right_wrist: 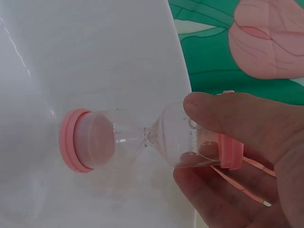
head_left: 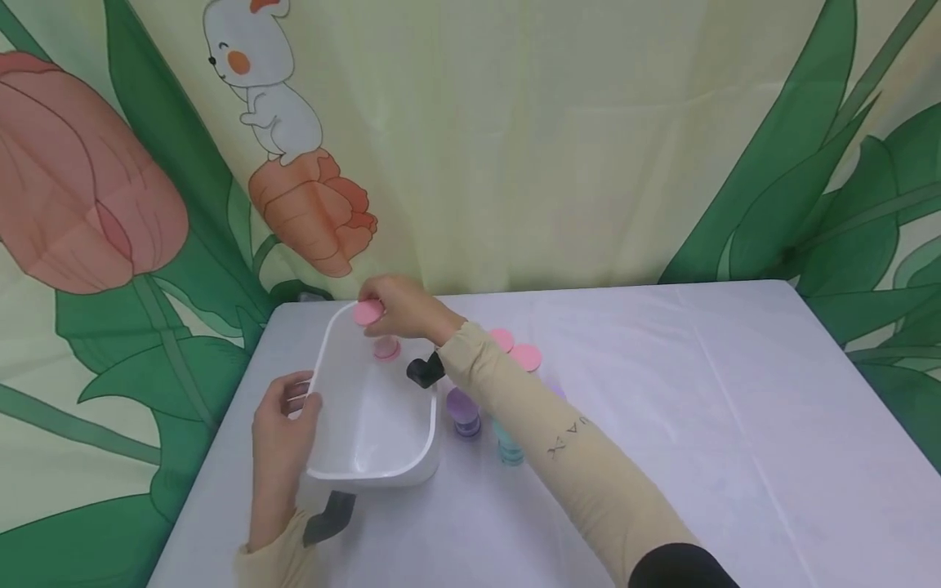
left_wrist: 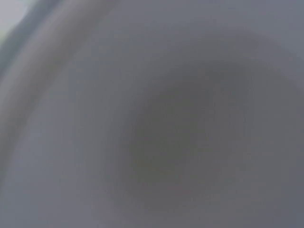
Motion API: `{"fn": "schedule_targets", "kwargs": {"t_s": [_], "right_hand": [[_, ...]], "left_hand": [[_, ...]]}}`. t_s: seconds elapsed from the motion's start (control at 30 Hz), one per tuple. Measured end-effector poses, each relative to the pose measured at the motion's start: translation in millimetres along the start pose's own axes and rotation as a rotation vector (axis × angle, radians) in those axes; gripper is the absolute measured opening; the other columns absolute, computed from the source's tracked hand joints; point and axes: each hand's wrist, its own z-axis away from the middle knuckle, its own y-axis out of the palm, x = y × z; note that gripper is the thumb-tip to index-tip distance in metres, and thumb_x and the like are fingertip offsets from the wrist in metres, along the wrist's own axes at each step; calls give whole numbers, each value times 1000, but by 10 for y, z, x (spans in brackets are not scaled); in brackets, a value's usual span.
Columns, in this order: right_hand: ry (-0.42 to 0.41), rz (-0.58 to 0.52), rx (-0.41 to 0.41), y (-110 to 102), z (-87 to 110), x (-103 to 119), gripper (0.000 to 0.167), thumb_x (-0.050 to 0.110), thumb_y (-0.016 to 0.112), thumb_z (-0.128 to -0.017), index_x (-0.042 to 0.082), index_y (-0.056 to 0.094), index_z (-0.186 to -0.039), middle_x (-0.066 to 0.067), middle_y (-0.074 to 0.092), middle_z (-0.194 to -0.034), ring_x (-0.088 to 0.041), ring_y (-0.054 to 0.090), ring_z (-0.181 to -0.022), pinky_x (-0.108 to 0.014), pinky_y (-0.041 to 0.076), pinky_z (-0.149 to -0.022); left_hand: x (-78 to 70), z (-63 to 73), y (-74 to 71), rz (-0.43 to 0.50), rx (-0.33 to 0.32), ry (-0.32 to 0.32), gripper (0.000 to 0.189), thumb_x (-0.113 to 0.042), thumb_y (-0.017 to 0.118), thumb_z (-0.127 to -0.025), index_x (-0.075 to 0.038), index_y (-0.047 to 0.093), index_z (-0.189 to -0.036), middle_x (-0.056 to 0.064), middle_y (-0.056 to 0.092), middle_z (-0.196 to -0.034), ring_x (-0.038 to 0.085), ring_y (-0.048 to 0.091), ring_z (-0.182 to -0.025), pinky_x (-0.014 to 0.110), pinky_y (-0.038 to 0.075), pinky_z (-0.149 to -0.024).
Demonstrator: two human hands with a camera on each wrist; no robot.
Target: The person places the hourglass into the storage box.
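Pinched between the thumb and fingers of my right hand (head_left: 404,309) is a pink-capped sand timer (right_wrist: 147,137). It hangs inside the far end of a white tub (head_left: 363,474), its pink sand gathered in the lower bulb. Whether its lower cap touches the tub floor I cannot tell. At the tub's left side, my left hand (head_left: 285,420) rests its loosely bent fingers and thumb against the outer wall and rim. Only a blurred pale surface fills the left wrist view.
Right of the tub stand more sand timers: a purple one (head_left: 463,408), a teal one (head_left: 509,449) and two with pink caps (head_left: 525,357). My right sleeve (head_left: 559,441) hides part of this group. A white cloth covers the table (head_left: 706,425), with a printed curtain (head_left: 551,147) behind.
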Motion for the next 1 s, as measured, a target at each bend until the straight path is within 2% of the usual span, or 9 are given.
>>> {"fn": "schedule_targets", "kwargs": {"t_s": [0.13,0.3,0.5,0.8,1.0], "right_hand": [[15,25,28,42,-53,32,38,12,77,-83,2,65,-118,-7,68,-113,-17,58,-98,-22,46,-85],[58,58,77,118,-128,74,38,13,74,-85,5,64,-120,-3,66,-109,-15,56,-96,-20,45,-81],[120,114,107,212,-161,33,36,15,76,-84,10,66,-118,1,65,-106,-12,56,-94,-20,44,-78],[106,102,111,410,-194,-82,32,8,79,-79,6,67,-109,-1,64,-97,-13,53,-88,-19,42,-78],[114,92,105,455,-198,-99,33,7,81,-77,5,69,-108,-1,66,-95,-12,52,-86,-19,42,-78]], "left_hand": [[1,-20,24,0,-60,36,39,-17,51,-98,-7,54,-135,19,61,-128,36,61,-113,56,57,-84],[21,-35,19,-1,-97,54,37,-16,52,-97,-6,56,-133,19,62,-125,36,62,-111,57,57,-83],[16,-34,41,10,-94,51,37,-14,53,-97,-5,55,-133,20,62,-125,36,61,-111,57,57,-83],[2,-17,66,25,-80,42,38,-14,52,-97,-5,55,-133,20,61,-127,37,60,-114,59,55,-87],[36,-3,72,37,-74,42,38,-15,52,-97,-5,54,-133,21,60,-127,39,61,-112,59,55,-84]]}}
